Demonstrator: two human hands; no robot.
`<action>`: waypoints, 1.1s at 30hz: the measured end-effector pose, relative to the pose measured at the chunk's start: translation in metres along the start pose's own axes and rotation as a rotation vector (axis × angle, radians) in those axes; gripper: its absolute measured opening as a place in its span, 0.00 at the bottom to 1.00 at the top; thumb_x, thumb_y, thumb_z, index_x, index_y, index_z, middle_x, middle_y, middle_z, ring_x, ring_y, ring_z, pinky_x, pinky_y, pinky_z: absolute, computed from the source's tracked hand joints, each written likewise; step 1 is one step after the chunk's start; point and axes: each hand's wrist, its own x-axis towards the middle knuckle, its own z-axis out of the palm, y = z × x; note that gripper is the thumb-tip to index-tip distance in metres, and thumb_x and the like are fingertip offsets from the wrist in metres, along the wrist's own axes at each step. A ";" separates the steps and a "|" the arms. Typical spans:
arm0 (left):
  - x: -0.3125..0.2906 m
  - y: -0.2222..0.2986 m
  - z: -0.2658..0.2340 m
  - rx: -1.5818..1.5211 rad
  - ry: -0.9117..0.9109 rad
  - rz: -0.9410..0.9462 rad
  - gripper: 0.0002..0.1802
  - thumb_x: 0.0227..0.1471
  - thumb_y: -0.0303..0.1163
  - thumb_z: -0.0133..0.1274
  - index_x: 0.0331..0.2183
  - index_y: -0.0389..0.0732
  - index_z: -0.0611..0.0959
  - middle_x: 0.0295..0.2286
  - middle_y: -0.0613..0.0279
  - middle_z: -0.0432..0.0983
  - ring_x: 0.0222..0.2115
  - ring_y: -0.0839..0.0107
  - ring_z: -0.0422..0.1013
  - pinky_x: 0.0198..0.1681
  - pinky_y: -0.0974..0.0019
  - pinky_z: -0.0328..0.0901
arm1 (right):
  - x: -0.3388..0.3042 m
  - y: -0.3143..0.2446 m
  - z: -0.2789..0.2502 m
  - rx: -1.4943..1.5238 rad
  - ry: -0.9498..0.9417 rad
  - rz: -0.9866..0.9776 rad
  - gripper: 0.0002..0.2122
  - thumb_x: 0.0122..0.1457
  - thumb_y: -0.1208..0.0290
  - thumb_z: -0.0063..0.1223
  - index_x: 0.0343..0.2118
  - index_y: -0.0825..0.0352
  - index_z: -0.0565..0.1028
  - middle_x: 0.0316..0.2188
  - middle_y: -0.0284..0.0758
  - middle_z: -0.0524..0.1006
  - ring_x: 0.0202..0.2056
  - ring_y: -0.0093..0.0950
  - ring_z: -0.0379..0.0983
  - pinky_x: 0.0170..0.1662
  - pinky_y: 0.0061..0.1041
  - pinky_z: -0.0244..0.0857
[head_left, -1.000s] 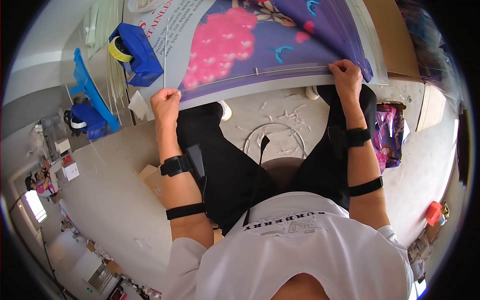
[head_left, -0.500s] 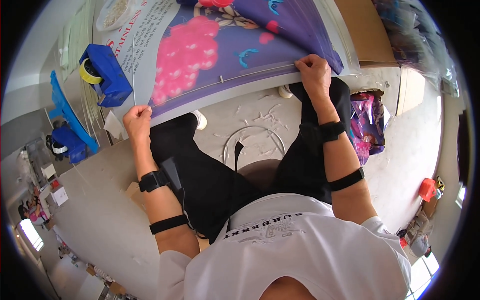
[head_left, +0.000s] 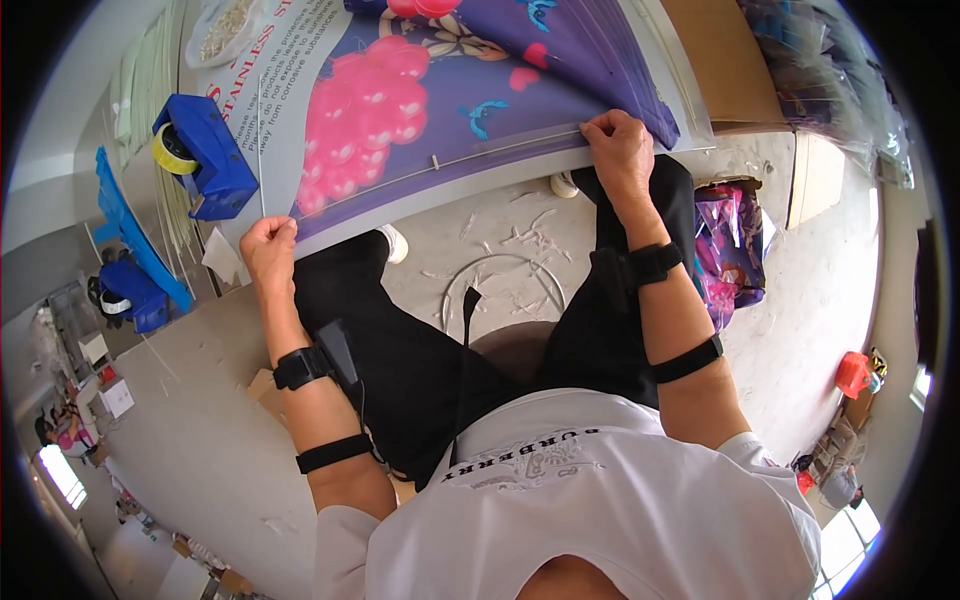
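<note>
A purple sheet printed with pink balloons, hearts and blue birds lies on the work table, its right part folded over. Along its near edge runs a thin white rod with a small white tab near the middle. At the rod's left end, my left hand is closed in a pinch by the table's front corner. Thumb and fingers of my right hand pinch the rod's right end, beside the folded flap. The fingertips hide both rod ends.
A blue tape dispenser with yellow tape stands left of the sheet, near a tub of small pale pieces. Thin pale strips lie farther left. A cardboard box adjoins the table's right. An open box of purple packages sits lower right.
The whole view has shifted slightly. Both hands keep their places at the two ends of the rod.
</note>
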 end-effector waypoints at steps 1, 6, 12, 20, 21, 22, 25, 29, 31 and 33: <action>0.000 0.000 0.000 -0.002 -0.004 0.002 0.04 0.43 0.21 0.55 0.26 0.32 0.79 0.20 0.67 0.71 0.20 0.80 0.64 0.25 0.76 0.60 | 0.000 0.000 0.000 -0.004 -0.002 -0.002 0.07 0.46 0.67 0.56 0.23 0.65 0.76 0.22 0.38 0.76 0.29 0.38 0.74 0.34 0.34 0.65; 0.002 -0.001 -0.001 -0.010 -0.016 -0.003 0.04 0.43 0.22 0.55 0.26 0.32 0.79 0.20 0.67 0.71 0.20 0.80 0.64 0.25 0.76 0.60 | -0.001 -0.002 0.000 -0.008 -0.005 0.010 0.07 0.46 0.66 0.56 0.23 0.65 0.77 0.22 0.38 0.77 0.29 0.38 0.74 0.34 0.34 0.65; 0.001 -0.001 -0.001 -0.040 -0.024 -0.005 0.04 0.43 0.22 0.55 0.26 0.31 0.79 0.19 0.66 0.71 0.20 0.80 0.64 0.24 0.76 0.59 | 0.000 0.000 0.005 -0.050 0.014 0.005 0.08 0.45 0.65 0.57 0.23 0.64 0.77 0.23 0.37 0.77 0.30 0.38 0.74 0.34 0.35 0.65; 0.010 -0.009 0.002 -0.003 -0.016 0.056 0.05 0.42 0.23 0.57 0.25 0.31 0.80 0.18 0.65 0.72 0.19 0.78 0.65 0.24 0.73 0.61 | 0.004 0.006 0.006 -0.098 0.045 -0.060 0.08 0.45 0.65 0.58 0.24 0.63 0.78 0.22 0.37 0.77 0.29 0.38 0.74 0.33 0.34 0.66; 0.011 -0.011 0.000 0.006 -0.006 0.054 0.05 0.42 0.23 0.57 0.25 0.31 0.80 0.18 0.65 0.72 0.19 0.78 0.65 0.24 0.73 0.61 | 0.003 0.005 0.006 -0.098 0.044 -0.061 0.08 0.45 0.65 0.58 0.24 0.64 0.78 0.22 0.37 0.77 0.29 0.38 0.74 0.33 0.34 0.66; 0.010 -0.010 0.003 0.068 0.014 0.074 0.05 0.41 0.23 0.57 0.25 0.31 0.80 0.18 0.64 0.73 0.19 0.77 0.66 0.25 0.73 0.62 | 0.004 0.006 0.007 -0.098 0.044 -0.058 0.08 0.45 0.65 0.58 0.23 0.64 0.77 0.22 0.37 0.77 0.29 0.39 0.74 0.33 0.34 0.66; 0.012 -0.008 0.003 0.132 0.030 0.096 0.06 0.41 0.24 0.57 0.25 0.32 0.80 0.18 0.61 0.74 0.20 0.75 0.67 0.27 0.70 0.63 | 0.004 0.007 0.008 -0.091 0.039 -0.066 0.08 0.45 0.65 0.58 0.23 0.64 0.78 0.22 0.37 0.77 0.28 0.38 0.74 0.33 0.34 0.66; 0.008 0.001 0.007 0.243 0.062 0.145 0.05 0.41 0.25 0.57 0.23 0.33 0.80 0.18 0.60 0.74 0.20 0.72 0.68 0.27 0.69 0.64 | 0.004 0.006 0.007 -0.107 0.038 -0.076 0.08 0.45 0.64 0.58 0.23 0.64 0.78 0.21 0.37 0.77 0.28 0.38 0.74 0.33 0.33 0.66; 0.005 0.005 0.008 0.276 0.062 0.160 0.04 0.41 0.25 0.57 0.23 0.34 0.80 0.17 0.59 0.74 0.19 0.71 0.69 0.27 0.68 0.64 | 0.005 0.007 0.007 -0.103 0.032 -0.063 0.08 0.45 0.64 0.58 0.23 0.64 0.77 0.21 0.37 0.77 0.28 0.38 0.74 0.33 0.33 0.66; 0.001 0.011 0.011 0.361 0.082 0.193 0.04 0.40 0.25 0.57 0.22 0.34 0.79 0.17 0.58 0.74 0.19 0.70 0.69 0.27 0.67 0.64 | 0.005 0.007 0.007 -0.100 0.027 -0.048 0.08 0.45 0.64 0.58 0.23 0.64 0.77 0.21 0.37 0.77 0.28 0.38 0.74 0.33 0.33 0.66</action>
